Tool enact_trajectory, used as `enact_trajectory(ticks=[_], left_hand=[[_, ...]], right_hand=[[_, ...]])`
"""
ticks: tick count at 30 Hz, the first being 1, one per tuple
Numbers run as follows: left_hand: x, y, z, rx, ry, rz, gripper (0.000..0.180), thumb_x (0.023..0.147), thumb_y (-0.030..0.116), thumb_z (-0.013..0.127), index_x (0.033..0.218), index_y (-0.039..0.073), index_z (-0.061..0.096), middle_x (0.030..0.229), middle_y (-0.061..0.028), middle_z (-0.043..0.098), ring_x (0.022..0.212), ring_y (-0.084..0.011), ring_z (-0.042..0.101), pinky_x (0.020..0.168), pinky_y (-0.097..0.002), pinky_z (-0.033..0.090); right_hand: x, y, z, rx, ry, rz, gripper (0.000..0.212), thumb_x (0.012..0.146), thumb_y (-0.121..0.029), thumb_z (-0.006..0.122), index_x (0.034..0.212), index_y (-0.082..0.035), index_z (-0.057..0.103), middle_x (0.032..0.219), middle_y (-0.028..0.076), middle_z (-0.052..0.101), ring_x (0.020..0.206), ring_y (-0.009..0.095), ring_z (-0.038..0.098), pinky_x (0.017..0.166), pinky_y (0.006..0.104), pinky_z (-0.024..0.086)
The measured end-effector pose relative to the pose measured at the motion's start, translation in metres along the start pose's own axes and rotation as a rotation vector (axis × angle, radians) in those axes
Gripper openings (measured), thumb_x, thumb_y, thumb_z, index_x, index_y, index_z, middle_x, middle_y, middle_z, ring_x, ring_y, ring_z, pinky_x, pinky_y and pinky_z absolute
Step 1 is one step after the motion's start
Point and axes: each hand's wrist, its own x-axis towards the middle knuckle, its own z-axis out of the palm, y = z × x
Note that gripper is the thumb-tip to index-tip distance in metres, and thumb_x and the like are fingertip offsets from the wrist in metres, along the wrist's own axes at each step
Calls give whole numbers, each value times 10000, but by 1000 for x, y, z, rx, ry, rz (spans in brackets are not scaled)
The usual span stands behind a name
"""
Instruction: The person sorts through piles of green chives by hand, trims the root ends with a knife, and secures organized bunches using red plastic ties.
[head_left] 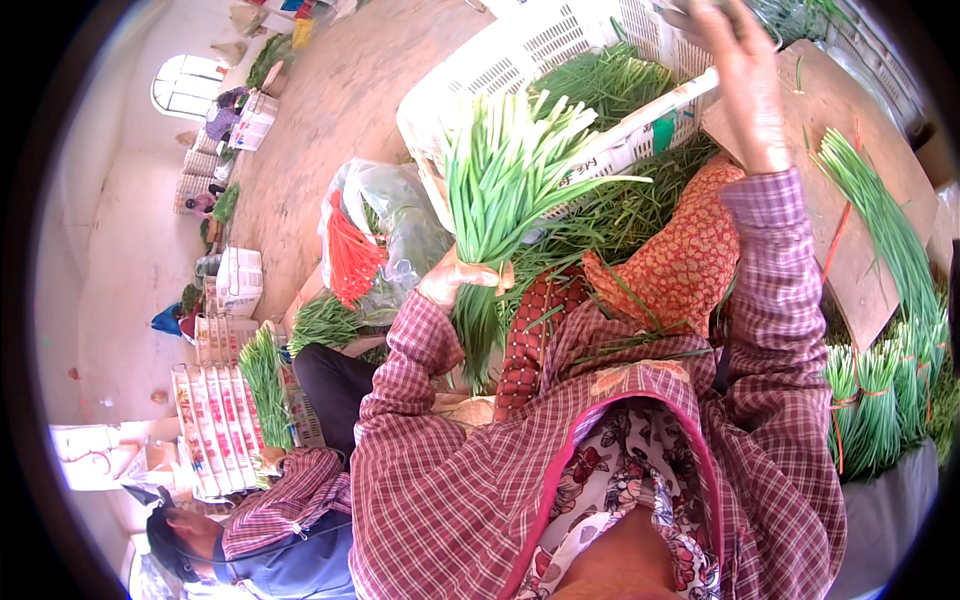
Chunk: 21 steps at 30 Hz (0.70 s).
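My left hand (458, 282) is closed around a bunch of garlic chives (495, 205). The pale cut ends fan upward, and the green leaves hang below my fist. My right hand (738, 70) reaches up beside the far right corner of a white plastic crate (440, 95). Its visible fingers are stretched and apart, beside a dark metallic object (676, 17); the fingertips run out at the upper edge. Loose green chives (605, 85) lie inside the crate. A red-patterned cloth (675, 250) covers my lap, with stray leaves around it.
Red ties (354, 255) hang by a clear plastic bag (405, 215) at left. At right, a long chive bundle (880, 215) crosses a brown board (845, 265), above tied bundles (878, 400). A co-worker (260, 530) sits at lower left beside stacked crates (215, 425).
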Motion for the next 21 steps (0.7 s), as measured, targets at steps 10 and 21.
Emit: enact_trajectory(ticks=[10,21], left_hand=[[-8,-7,-4,13,-31,-28,517,627,268,751,1016,-37,601,771,-117,616,604,-217,595,534,-324,486],[-5,-3,12,-130,-97,-15,993,654,257,756,1484,8,272,740,-71,569,567,-202,546,495,-312,439]], right_hand=[[-36,17,11,-601,-587,-68,361,874,-336,667,1095,-51,651,955,160,691,886,287,680,789,347,529],[-49,37,30,-447,-492,-38,190,869,-216,642,931,-39,668,768,83,668,702,173,631,690,312,499]])
